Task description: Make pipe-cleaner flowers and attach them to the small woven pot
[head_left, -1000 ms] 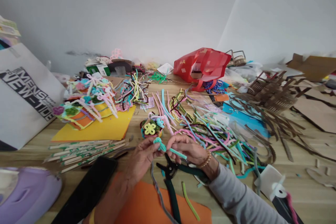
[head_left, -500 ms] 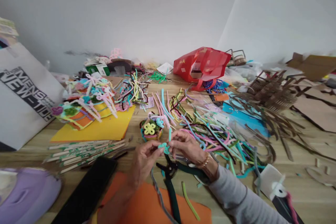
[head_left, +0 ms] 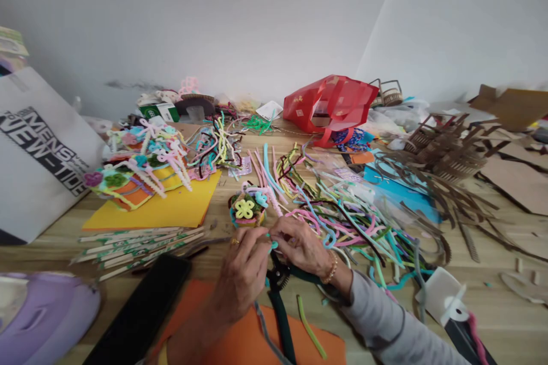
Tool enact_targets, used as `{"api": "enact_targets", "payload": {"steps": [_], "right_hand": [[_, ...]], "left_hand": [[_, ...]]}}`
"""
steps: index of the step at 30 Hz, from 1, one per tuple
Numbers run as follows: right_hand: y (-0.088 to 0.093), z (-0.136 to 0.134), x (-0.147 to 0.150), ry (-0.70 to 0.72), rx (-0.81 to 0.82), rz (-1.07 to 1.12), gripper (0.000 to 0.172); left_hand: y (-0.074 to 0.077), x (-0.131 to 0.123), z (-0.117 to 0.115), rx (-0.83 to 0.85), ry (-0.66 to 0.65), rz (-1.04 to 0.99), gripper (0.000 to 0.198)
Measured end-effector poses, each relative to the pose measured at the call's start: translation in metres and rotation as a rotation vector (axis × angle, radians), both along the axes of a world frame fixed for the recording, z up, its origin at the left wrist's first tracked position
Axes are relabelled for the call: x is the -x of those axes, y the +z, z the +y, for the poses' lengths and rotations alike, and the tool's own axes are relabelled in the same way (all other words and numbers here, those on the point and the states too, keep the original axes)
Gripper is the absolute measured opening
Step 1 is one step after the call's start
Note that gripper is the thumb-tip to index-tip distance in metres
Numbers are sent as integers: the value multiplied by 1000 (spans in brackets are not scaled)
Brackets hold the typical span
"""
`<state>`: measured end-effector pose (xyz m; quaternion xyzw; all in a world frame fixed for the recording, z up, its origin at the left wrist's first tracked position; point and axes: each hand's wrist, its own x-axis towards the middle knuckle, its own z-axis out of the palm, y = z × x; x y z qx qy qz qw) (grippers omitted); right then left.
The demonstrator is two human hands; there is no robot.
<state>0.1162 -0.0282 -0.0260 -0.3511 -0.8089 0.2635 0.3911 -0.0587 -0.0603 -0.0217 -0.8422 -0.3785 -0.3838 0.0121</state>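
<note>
A turquoise pipe cleaner (head_left: 273, 245), bent into small loops, is pinched between my two hands and mostly covered by fingers. My left hand (head_left: 245, 265) closes on it from the left, back of the hand up, a ring on one finger. From the right, my right hand (head_left: 302, 246) grips it with thumb and fingertips together. Under my hands lie dark green-handled pliers (head_left: 280, 296), partly hidden. Just beyond my fingers stands a small basket of pipe-cleaner flowers (head_left: 245, 209), a yellow bloom in front.
Loose pipe cleaners (head_left: 346, 217) spread to the right. An orange sheet (head_left: 231, 336) and a black phone (head_left: 141, 308) lie near me. Finished flower baskets (head_left: 141, 165) rest on a yellow sheet (head_left: 171, 214). A red bag (head_left: 329, 105) and brown woven baskets (head_left: 449, 148) stand farther back.
My left hand has rolled over, its back now facing up, and its fingers cover the turquoise pipe cleaner. The upright turquoise end no longer shows. My right fingers have curled inward.
</note>
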Motion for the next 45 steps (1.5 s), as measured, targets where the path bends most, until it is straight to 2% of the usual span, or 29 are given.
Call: {"api": "enact_targets", "payload": {"steps": [3, 6, 13, 20, 24, 31, 33, 39, 45], "right_hand": [[0, 0, 0, 23, -54, 7, 13], [0, 0, 0, 33, -2, 42, 11], [-4, 0, -1, 69, 435, 153, 18], [-5, 1, -1, 65, 437, 172, 18], [-7, 0, -1, 59, 394, 157, 17], [-4, -1, -1, 13, 272, 72, 17], [-4, 0, -1, 21, 310, 90, 19], [-6, 2, -1, 79, 585, 275, 35], [-4, 2, 1, 118, 643, 357, 35]], "left_hand": [[3, -1, 3, 60, 16, -78, 17], [3, 0, 7, 177, 6, -207, 15], [-5, 7, 18, 767, 32, -511, 10], [4, 3, 20, 1044, 26, -724, 12], [6, 3, 21, 1117, 11, -795, 13], [0, 5, 23, 1159, -39, -768, 18], [1, 5, 23, 1152, -49, -763, 19], [7, 4, 22, 1102, -28, -762, 15], [5, 4, 22, 1098, -11, -831, 13]]}}
